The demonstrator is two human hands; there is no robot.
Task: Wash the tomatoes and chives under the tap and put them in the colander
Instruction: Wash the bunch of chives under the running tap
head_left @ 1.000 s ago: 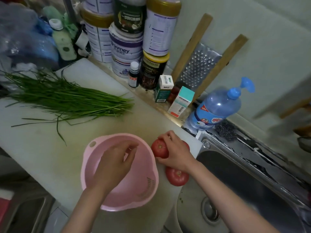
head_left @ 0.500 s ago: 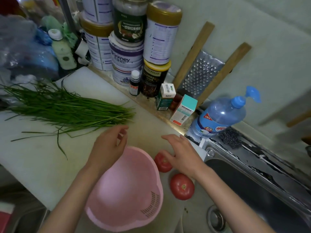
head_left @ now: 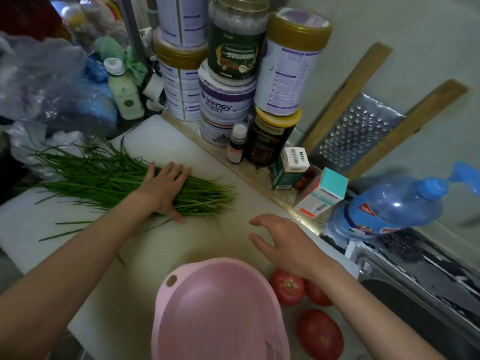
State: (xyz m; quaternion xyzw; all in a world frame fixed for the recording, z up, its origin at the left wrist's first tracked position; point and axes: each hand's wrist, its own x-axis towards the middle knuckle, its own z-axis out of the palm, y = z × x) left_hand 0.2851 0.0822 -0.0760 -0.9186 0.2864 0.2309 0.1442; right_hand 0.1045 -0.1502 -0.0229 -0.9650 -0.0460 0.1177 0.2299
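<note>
A bundle of green chives (head_left: 104, 178) lies on the white cutting board (head_left: 161, 141). My left hand (head_left: 165, 188) rests across the bundle near its cut end, fingers spread over it and thumb on the near side. My right hand (head_left: 283, 242) hovers above the board with loosely curled fingers, holding nothing. The pink colander (head_left: 220, 313) stands empty at the near edge. Three red tomatoes sit to its right: one (head_left: 287, 287) beside the rim, one (head_left: 317, 293) partly hidden under my right wrist, one (head_left: 320, 333) nearer me.
Stacked cans and jars (head_left: 228, 74), small boxes (head_left: 322, 193) and a metal grater (head_left: 355, 133) line the back wall. A blue soap bottle (head_left: 389, 209) lies by the steel sink (head_left: 420, 302) at right. Plastic bags (head_left: 44, 87) crowd the far left.
My left hand moved from the colander's rim out to the chives and now lies on them. My right hand left the tomatoes and lifted toward the board. The camera view shifted forward.
</note>
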